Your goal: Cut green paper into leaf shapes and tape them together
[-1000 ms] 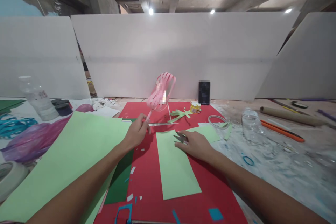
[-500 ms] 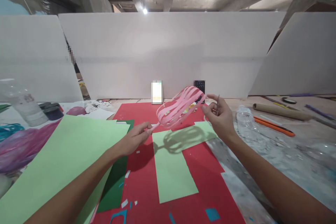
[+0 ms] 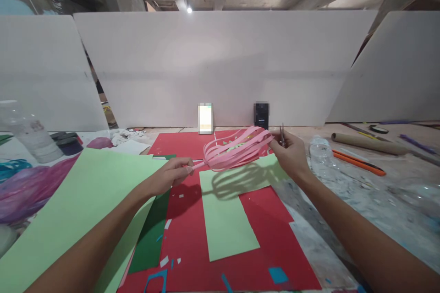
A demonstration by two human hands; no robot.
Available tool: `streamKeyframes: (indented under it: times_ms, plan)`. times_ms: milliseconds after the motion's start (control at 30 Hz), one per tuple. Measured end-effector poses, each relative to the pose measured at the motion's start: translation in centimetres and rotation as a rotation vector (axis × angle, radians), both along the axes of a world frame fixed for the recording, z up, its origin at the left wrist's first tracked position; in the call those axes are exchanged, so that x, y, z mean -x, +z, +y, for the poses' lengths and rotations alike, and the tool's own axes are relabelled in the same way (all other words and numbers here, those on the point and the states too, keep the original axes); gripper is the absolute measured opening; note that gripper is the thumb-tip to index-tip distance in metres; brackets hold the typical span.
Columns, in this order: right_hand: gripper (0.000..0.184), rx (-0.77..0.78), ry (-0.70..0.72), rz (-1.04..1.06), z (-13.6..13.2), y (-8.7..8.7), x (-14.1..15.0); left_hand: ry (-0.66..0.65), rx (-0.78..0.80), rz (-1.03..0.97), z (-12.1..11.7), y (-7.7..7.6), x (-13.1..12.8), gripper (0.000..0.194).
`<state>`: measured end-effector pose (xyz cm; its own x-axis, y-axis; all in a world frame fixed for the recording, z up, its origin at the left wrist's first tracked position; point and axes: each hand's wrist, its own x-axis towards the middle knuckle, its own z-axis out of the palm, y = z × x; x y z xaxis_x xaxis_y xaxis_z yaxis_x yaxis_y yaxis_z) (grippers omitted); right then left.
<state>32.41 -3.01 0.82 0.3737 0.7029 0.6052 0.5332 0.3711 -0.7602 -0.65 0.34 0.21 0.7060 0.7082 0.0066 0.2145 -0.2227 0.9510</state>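
Note:
A looped bundle of pink paper strips (image 3: 237, 149) hangs over the sheets between my two hands. Its narrow stem is pinched in the fingers of my left hand (image 3: 172, 176). At the far right end of the loops, my right hand (image 3: 290, 151) has its thumb and fingers closed on the strips. Dark metal scissors (image 3: 282, 135) stick up from that same hand, blades pointing upward; their handles are hidden. Beneath the bundle lie light green paper pieces (image 3: 227, 219) on a red sheet (image 3: 185, 242), with the bundle's shadow across them.
Large light green sheets (image 3: 85, 201) overlap a dark green one (image 3: 151, 242) at left. Blue paper scraps (image 3: 277, 275) lie in front. Two phones (image 3: 205, 119) lean on the white board (image 3: 154, 68). A plastic bottle (image 3: 321, 153), an orange cutter (image 3: 359, 163) and a cardboard tube (image 3: 367, 144) are at right.
My right hand has closed in on the far end of the pink strips and now grips it. The bundle has lowered and flattened, and my left hand has shifted slightly left.

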Motion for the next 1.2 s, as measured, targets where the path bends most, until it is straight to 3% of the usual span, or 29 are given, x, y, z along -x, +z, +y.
streamKeyframes:
  times_ms: [167, 333, 467, 600, 833, 1033, 1200]
  plan:
    - [0.014, -0.091, -0.057, -0.14, -0.8, -0.2, 1.0, 0.012, -0.14, 0.154, -0.1, 0.0, -0.1, 0.019]
    - [0.009, -0.405, -0.043, -0.44, -1.7, -0.2, 2.2, 0.078, -0.421, 0.376, 0.1, -1.0, -0.4, 0.031]
    - [0.018, -0.573, 0.05, -0.559, -2.2, -0.3, 2.8, 0.055, -0.466, 0.414, 0.2, -1.4, -0.7, 0.037]
    - [0.024, -0.614, 0.103, -0.608, -3.1, -0.2, 3.5, 0.032, -0.468, 0.432, 0.1, -1.5, -0.9, 0.037]
    - [0.017, -0.515, 0.103, -0.564, -3.5, -0.3, 4.0, 0.12, -0.465, 0.392, 1.3, -2.4, 0.0, 0.031]
    - [0.004, -0.23, 0.036, -0.243, -2.6, -0.4, 3.8, 0.181, -0.499, 0.391, 1.8, -2.4, 0.7, 0.03]
    - [0.01, -0.065, 0.015, -0.022, -2.0, -0.2, 3.7, 0.202, -0.471, 0.391, 1.7, -2.1, 0.8, 0.028]
